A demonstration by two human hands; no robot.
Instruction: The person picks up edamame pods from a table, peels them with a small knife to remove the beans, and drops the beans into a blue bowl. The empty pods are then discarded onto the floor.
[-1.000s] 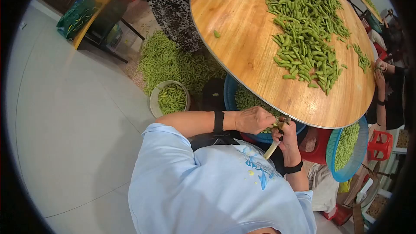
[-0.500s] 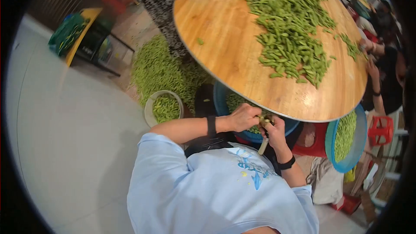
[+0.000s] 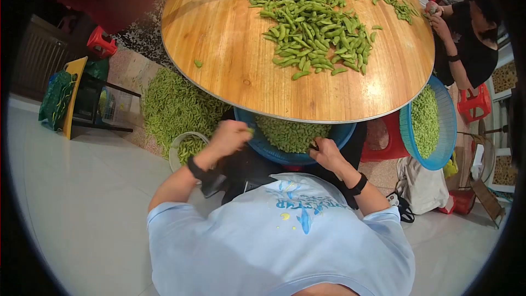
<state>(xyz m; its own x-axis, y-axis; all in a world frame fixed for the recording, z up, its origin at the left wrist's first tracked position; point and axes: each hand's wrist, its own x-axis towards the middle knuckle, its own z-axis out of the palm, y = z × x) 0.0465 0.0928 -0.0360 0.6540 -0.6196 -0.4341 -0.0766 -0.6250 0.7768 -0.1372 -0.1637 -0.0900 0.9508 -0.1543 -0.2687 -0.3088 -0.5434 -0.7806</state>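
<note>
While the left hand [image 3: 230,137] pinches a pod [image 3: 250,130] at the blue basin [image 3: 274,156], the right hand [image 3: 327,153] curls, its grasp hidden

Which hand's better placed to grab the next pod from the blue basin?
Right, probably. The right hand rests on the blue basin rim, fingers at the pods. The left hand is curled over the opposite rim, seemingly pinching a green bit.

Left hand [image 3: 230,136] fisted; right hand [image 3: 327,153] lower
</note>
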